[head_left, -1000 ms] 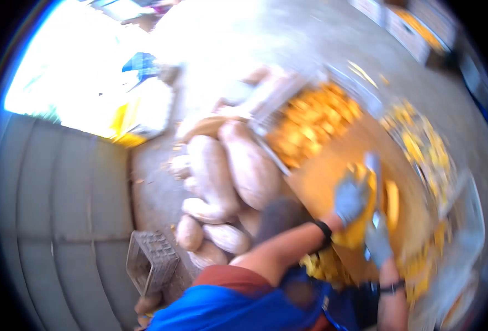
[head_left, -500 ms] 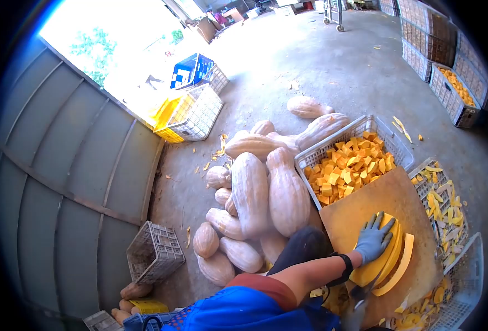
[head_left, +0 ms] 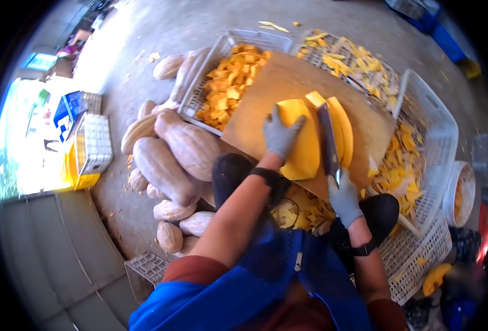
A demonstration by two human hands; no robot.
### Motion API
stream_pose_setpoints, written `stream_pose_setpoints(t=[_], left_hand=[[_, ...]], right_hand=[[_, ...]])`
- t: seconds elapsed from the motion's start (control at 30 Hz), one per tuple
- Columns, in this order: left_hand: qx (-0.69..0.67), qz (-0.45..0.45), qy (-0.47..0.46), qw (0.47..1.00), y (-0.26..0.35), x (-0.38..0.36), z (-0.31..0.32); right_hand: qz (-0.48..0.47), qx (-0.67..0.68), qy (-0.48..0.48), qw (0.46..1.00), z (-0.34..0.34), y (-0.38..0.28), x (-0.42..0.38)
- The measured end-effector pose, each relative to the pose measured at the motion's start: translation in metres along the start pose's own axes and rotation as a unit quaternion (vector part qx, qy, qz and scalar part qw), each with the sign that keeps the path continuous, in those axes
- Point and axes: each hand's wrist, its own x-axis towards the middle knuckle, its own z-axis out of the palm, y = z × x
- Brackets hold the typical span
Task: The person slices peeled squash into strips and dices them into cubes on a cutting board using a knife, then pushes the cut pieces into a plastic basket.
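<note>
A large peeled orange pumpkin piece (head_left: 302, 148) lies on a wooden cutting board (head_left: 255, 118). My gloved left hand (head_left: 281, 135) grips its left side, with the fingers at the edge and the thumb across the top. In my gloved right hand (head_left: 344, 199) is the handle of a knife (head_left: 328, 138). Its broad blade stands along the right side of the piece, between it and cut pumpkin slices (head_left: 342, 132). The tip points away from me, near a short pale block at the far end of the slices.
A crate of pumpkin cubes (head_left: 222, 99) sits at the board's far left. Whole pumpkins (head_left: 164, 168) are piled on the floor at left. Peelings lie in a crate (head_left: 440, 127) at right and on a slatted surface (head_left: 360, 60) beyond the board. A white bucket (head_left: 460, 193) stands farther right.
The view has swung right and down. My right hand and the knife have come into fuller view, with the blade now beside the piece. My left hand has shifted from lying flat to gripping its left side.
</note>
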Motion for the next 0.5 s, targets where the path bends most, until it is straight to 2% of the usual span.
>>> stream_pose_setpoints(t=[0.03, 0.17, 0.3, 0.4, 0.5], left_hand=[[-0.037, 0.001, -0.029, 0.999, -0.004, -0.006, 0.008], [-0.112, -0.019, -0.045, 0.993, -0.017, -0.013, 0.009], [-0.079, -0.072, -0.060, 0.992, -0.005, -0.013, 0.008], [-0.288, -0.105, -0.069, 0.949, -0.021, -0.011, 0.025], [-0.403, -0.146, -0.103, 0.898, -0.018, -0.009, 0.024]], right_hand=[[0.074, 0.036, -0.053, 0.995, -0.011, -0.007, -0.001], [-0.023, 0.026, 0.004, 0.999, -0.014, -0.036, 0.001], [-0.073, -0.013, 0.004, 0.997, -0.014, -0.056, 0.013], [-0.063, -0.047, -0.004, 0.997, -0.019, -0.068, 0.017], [-0.060, -0.048, -0.016, 0.997, -0.022, -0.071, 0.020]])
